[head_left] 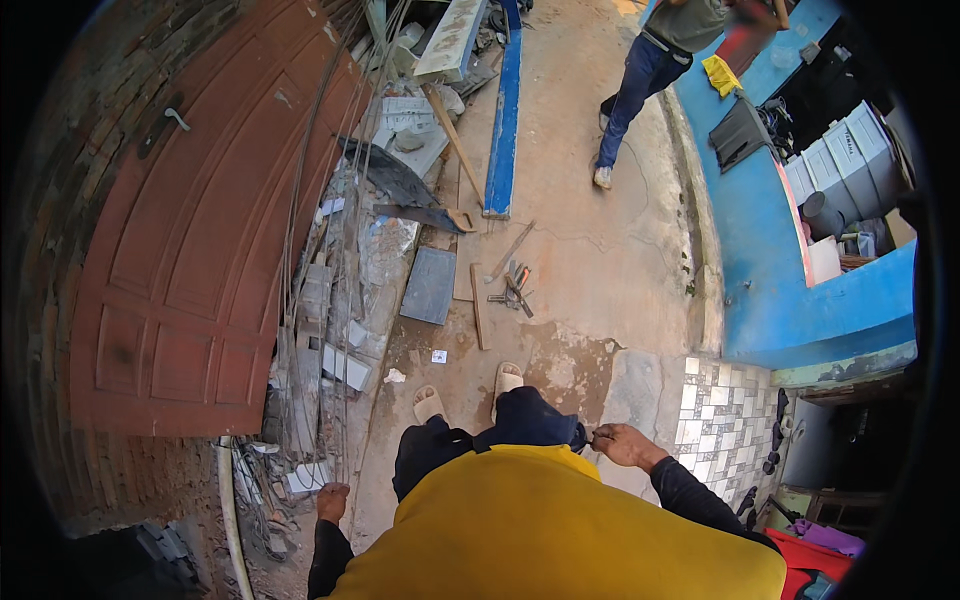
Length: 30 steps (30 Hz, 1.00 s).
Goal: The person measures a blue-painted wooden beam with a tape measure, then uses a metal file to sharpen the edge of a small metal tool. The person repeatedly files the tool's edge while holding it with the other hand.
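I look down over my yellow shirt and dark trousers at my sandalled feet on a concrete floor. My left hand (332, 501) hangs at my side near a pile of rubble and wires, fingers curled, with nothing visible in it. My right hand (622, 443) is at my hip, its fingers pinched on a small dark thing that I cannot make out. A cluster of hand tools (512, 289) lies on the floor ahead of my feet, beside a thin wooden strip (479, 306) and a grey slab (430, 286).
A red-brown panelled door (190, 260) leans against the brick wall at left, with rods and debris along its foot. A blue plank (505, 115) lies ahead. Another person (650, 70) walks at the top. A blue low wall (790, 300) and a tiled patch (725, 420) lie right.
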Tool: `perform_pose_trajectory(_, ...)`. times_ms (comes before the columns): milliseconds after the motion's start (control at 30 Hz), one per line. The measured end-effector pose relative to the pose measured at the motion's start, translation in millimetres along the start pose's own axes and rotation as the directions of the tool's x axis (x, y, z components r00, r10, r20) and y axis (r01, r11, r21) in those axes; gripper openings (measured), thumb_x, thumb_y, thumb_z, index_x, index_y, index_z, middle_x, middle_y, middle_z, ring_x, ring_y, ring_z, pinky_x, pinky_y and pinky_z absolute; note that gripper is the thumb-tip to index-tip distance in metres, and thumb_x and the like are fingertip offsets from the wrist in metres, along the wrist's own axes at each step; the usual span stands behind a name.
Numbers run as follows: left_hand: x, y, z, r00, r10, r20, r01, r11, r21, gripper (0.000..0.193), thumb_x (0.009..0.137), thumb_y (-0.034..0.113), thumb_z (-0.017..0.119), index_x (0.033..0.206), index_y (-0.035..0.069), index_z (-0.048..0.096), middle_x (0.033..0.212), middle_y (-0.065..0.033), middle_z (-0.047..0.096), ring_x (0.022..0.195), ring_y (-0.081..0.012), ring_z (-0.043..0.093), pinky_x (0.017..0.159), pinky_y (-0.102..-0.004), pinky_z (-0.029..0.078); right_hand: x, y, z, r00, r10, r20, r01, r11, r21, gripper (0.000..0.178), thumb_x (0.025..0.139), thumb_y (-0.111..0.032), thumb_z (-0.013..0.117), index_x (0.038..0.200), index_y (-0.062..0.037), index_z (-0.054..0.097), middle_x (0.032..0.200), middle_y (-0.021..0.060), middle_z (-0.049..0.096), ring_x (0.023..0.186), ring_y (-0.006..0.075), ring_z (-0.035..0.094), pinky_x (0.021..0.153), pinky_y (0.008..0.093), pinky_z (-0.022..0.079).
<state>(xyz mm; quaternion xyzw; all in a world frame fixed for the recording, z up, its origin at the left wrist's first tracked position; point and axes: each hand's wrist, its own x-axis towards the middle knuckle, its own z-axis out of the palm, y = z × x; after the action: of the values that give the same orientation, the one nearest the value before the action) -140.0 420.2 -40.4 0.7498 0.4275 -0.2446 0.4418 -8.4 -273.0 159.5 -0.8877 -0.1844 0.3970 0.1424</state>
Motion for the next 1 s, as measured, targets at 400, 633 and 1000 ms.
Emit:
perform_pose_trajectory(400,45.3,157.3,-3.5,0.943,0.287,0.168,-0.27,0.956,-0.117,0.048,0.094,0.032,0.076,0.126,-0.003,0.07,0.107,-0.012,0.076,0.096,-0.0192,0.069,0.088,-0.0325,0.053,22.0,-55.7,33.8,0.75,0.652,-0.115,0.035,0.134,0.99,0.021,0.091,-0.015,0.055,0.08,-0.0004,0.065,0.09,0.0092,0.07,0.089,0.0201,0.066,0.086,0.0367,0.057)
perform_pose_trajectory(633,64.7,171.4,-21.3,0.922,0.277,0.271,-0.294,0.956,0.022,0.05,0.094,0.032,0.075,0.129,-0.003,0.069,0.112,-0.0146,0.075,0.102,-0.0227,0.07,0.093,-0.0341,0.053,55.2,-85.9,45.5,0.492,0.847,0.203,0.268,-0.369,0.89,0.027,0.097,-0.026,0.054,0.09,-0.0011,0.063,0.079,0.0124,0.07,0.079,0.0268,0.067,0.078,0.0359,0.053)
perform_pose_trajectory(1000,18.9,244.2,-18.1,0.833,0.471,0.289,-0.507,0.86,0.058,0.048,0.094,0.029,0.075,0.131,-0.002,0.068,0.116,-0.0167,0.075,0.108,-0.0245,0.07,0.097,-0.0366,0.053,70.3,-118.1,15.0,0.512,0.859,0.015,-0.054,0.015,0.998,0.026,0.096,-0.024,0.056,0.09,-0.0013,0.067,0.084,0.0118,0.074,0.08,0.0218,0.07,0.076,0.0346,0.053)
